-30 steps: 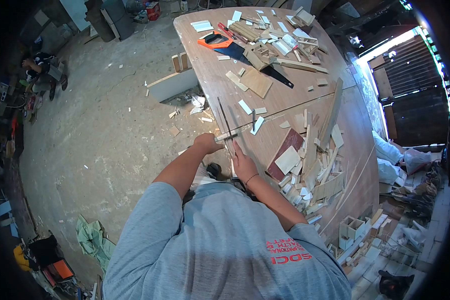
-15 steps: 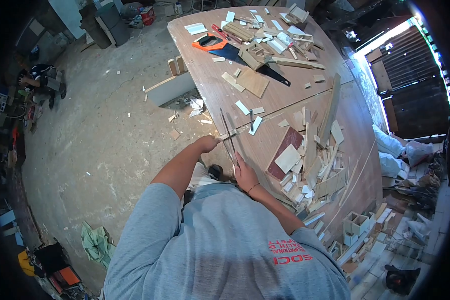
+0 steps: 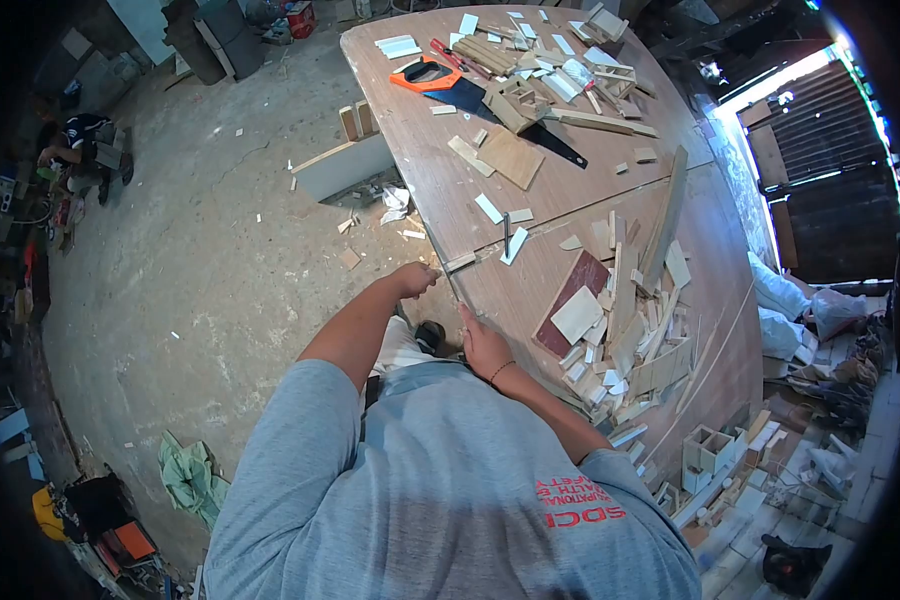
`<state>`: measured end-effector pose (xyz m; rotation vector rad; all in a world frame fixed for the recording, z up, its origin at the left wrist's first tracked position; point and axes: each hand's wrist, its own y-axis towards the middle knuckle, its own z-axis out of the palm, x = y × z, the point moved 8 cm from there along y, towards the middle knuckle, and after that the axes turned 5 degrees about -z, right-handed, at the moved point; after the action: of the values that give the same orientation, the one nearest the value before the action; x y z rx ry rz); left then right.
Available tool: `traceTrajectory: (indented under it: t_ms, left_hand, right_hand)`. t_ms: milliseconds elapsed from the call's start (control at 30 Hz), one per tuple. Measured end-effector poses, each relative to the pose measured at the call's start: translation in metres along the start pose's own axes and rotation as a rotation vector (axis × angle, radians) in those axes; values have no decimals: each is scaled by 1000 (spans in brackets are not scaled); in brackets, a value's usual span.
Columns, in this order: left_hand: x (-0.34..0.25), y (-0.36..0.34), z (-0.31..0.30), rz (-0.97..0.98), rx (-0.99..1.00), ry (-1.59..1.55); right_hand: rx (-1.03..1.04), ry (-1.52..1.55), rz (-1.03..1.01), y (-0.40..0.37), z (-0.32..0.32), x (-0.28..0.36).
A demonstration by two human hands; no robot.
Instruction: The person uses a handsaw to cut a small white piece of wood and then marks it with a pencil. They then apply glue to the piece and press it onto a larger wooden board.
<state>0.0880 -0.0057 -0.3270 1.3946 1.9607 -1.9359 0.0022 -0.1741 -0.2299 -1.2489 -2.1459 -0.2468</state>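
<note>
At the table's left edge, my left hand is closed, with its fingertips by the end of a small wood strip that lies across the edge. My right hand is beside the same edge, nearer my body, its fingers wrapped round the handle end of a thin saw; the blade shows only faintly, reaching toward the strip. A dark thin tool lies on the table by small white pieces.
An orange-handled handsaw lies among wood scraps at the table's far end. Offcuts are piled on the right. A grey board stands beside the table. Another person sits at the far left.
My right hand has shifted slightly back toward my body, and the saw blade, clear before beyond the strip, now shows less. My left hand stays near the strip's end.
</note>
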Motion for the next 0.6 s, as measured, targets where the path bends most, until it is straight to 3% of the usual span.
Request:
traceTrajectory:
  t_ms: [67, 133, 600]
  left_hand:
    - [-1, -2, -1, 3, -6, 41]
    - [-3, 6, -1, 135, -52, 128]
    - [1, 12, -1, 129, -111, 159]
  right_hand:
    - [36, -38, 2, 0, 7, -5]
    - [70, -76, 3, 1, 12, -7]
    - [102, -120, 106, 18, 10, -3]
